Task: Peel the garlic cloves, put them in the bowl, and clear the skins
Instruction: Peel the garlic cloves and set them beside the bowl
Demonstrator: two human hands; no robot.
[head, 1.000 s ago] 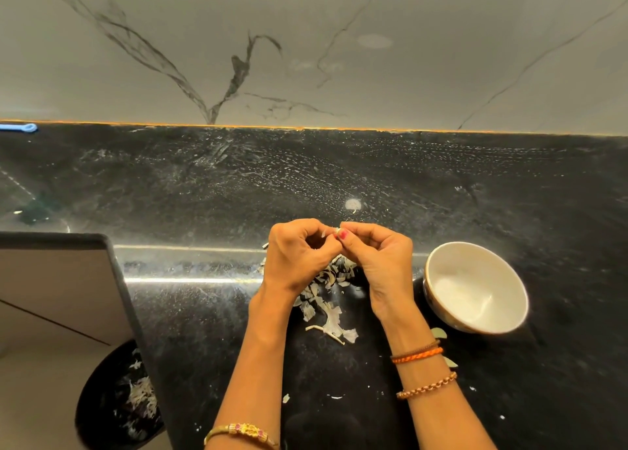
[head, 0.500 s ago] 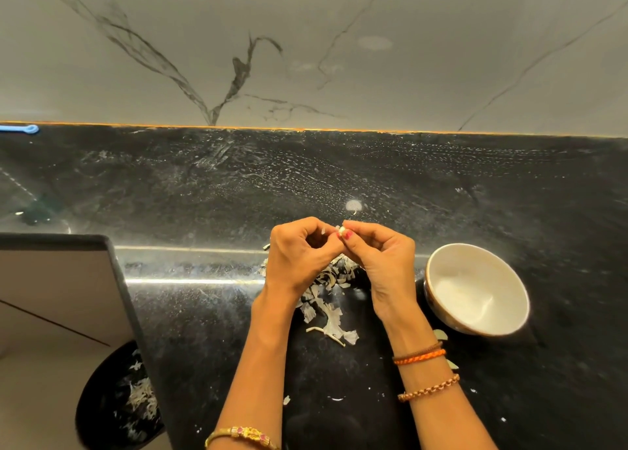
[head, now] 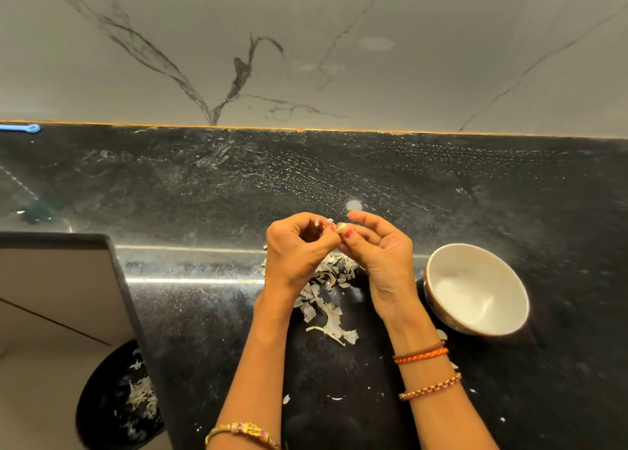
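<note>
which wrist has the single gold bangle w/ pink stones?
The left wrist: one gold bangle with pink stones, at the frame's bottom edge. The right wrist instead carries an orange braided band and a copper bead chain.

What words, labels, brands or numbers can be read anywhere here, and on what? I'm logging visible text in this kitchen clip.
None: no readable text shows in the head view.
The white bowl shows no print or mark.
The black countertop carries only pale specks and streaks.
The bangles on both wrists bear no lettering that can be made out.
</note>
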